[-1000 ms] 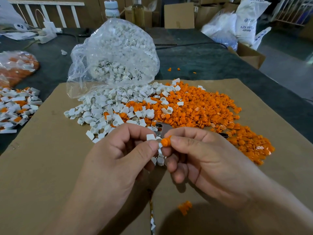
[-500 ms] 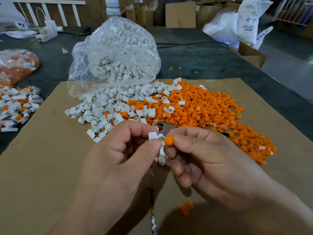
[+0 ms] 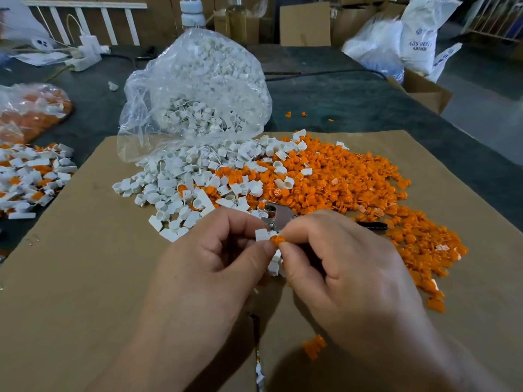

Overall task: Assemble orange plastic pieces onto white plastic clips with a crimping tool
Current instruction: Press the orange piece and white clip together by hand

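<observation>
The right hand (image 3: 348, 267) is nudging its pinched orange piece (image 3: 276, 240) closer against the white clip (image 3: 261, 234), which the left hand (image 3: 215, 267) is pinching in its grip above the worktop (image 3: 353, 100).

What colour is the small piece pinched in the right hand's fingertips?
Orange: the piece shows best in the head view.

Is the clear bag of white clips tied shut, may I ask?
No, the clear bag lies open, white clips spilling from it onto the cardboard.

left hand (image 3: 209, 267) pinching white clip (image 3: 261, 234), right hand (image 3: 348, 267) pinching orange piece (image 3: 276, 240)
</observation>
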Available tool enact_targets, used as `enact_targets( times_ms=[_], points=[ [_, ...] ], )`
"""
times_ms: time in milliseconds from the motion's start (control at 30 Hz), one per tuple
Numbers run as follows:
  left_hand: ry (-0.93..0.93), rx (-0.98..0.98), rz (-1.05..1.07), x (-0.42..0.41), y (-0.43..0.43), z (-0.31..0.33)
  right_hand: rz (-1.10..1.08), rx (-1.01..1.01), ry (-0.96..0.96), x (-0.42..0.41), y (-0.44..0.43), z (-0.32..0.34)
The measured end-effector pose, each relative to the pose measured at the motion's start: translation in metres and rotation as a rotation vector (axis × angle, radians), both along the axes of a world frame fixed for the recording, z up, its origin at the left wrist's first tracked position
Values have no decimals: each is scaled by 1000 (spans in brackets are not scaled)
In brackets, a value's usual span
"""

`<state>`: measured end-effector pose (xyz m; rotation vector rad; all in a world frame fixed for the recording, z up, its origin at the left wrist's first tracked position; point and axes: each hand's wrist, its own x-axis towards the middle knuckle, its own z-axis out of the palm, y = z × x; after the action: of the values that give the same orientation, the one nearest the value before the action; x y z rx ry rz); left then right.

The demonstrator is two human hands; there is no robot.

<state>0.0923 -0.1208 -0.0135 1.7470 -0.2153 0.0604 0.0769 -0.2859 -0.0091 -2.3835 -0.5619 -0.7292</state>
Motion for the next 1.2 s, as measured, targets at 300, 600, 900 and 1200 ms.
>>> enact_targets(
  times_ms=[300,600,900,1200],
  points=[
    [116,-162,-17,2,-1,5,-72,153,136,-4,5,2],
    [-32,55,18,2,1,-3,-8,15,58,-1,4,1],
    [21,-38,-13,2,-1,-6,-40,-10,15,-2,4,2],
    [36,-70,13,5,1,-6,86,307,326,-4,4,5]
  ],
)
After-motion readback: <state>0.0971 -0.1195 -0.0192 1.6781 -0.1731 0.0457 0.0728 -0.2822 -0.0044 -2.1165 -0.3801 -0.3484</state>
